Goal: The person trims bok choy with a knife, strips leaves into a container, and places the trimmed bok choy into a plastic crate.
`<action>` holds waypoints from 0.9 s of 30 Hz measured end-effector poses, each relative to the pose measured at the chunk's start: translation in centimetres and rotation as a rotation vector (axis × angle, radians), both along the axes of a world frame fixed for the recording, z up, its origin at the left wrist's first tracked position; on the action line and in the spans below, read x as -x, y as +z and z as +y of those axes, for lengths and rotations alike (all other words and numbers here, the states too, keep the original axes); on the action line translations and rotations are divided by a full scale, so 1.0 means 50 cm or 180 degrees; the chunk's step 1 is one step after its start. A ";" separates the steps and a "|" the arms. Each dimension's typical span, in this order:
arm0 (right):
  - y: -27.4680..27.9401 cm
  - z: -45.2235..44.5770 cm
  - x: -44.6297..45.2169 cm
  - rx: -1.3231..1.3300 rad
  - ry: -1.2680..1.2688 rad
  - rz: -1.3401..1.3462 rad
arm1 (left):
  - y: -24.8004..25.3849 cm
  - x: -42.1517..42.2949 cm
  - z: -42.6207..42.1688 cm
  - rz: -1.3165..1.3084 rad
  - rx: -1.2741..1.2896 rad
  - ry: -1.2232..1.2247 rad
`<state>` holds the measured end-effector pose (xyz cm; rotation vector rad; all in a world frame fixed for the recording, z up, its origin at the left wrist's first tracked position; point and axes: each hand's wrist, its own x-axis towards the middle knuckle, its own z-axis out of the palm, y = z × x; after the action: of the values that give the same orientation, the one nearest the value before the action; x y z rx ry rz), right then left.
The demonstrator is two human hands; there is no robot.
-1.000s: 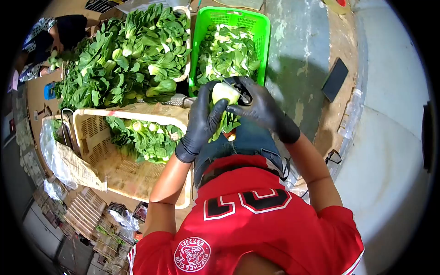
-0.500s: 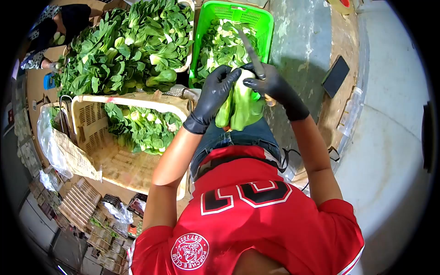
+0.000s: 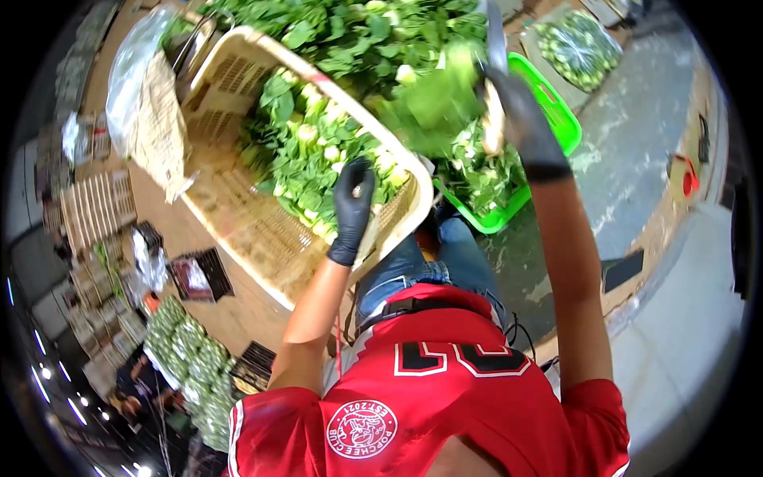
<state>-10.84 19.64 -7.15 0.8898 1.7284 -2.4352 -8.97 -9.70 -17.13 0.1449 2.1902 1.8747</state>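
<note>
My left hand, in a black glove, is over the beige plastic basket, close to the trimmed bok choy inside. Its fingers are loosely curled, with a gap from the thumb, and hold nothing that I can make out. My right hand, also gloved, is closed on a knife whose blade points away from me. A motion-blurred bunch of leafy greens is beside its fingers; whether the hand grips it too is unclear. Below lies the green crate with leaves and trimmings.
A large heap of bok choy is at the back. A plastic bag of greens lies at the far right, and a dark flat device on the right ledge. Several packed bags and another person are at lower left.
The view has swung left. My left hand has left the bok choy that both hands held and moved over the beige basket. My right hand has moved forward with the knife, beside blurred greens.
</note>
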 end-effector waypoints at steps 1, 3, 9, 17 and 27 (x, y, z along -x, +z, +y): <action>0.044 -0.037 0.101 0.0539 -0.0033 0.0485 | -0.046 0.011 -0.064 -0.0070 0.0302 0.0225; 0.092 -0.088 0.267 0.0543 0.0152 0.1108 | -0.150 0.037 -0.177 -0.0048 0.0993 0.0469; 0.067 -0.210 0.229 -0.1152 0.0792 0.0908 | -0.365 0.244 -0.299 0.0934 0.3266 -0.0317; -0.136 -0.197 -0.123 -0.0642 -0.0687 -0.1372 | -0.520 0.482 -0.276 0.1972 0.4403 -0.1595; -0.072 -0.312 -0.020 -0.1576 0.1568 0.0137 | -0.024 0.312 -0.281 0.1052 0.1997 -0.1343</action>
<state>-9.83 4.05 -10.73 0.3540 2.2790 -1.7609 -24.57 -23.74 -18.33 0.7633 2.5846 0.9423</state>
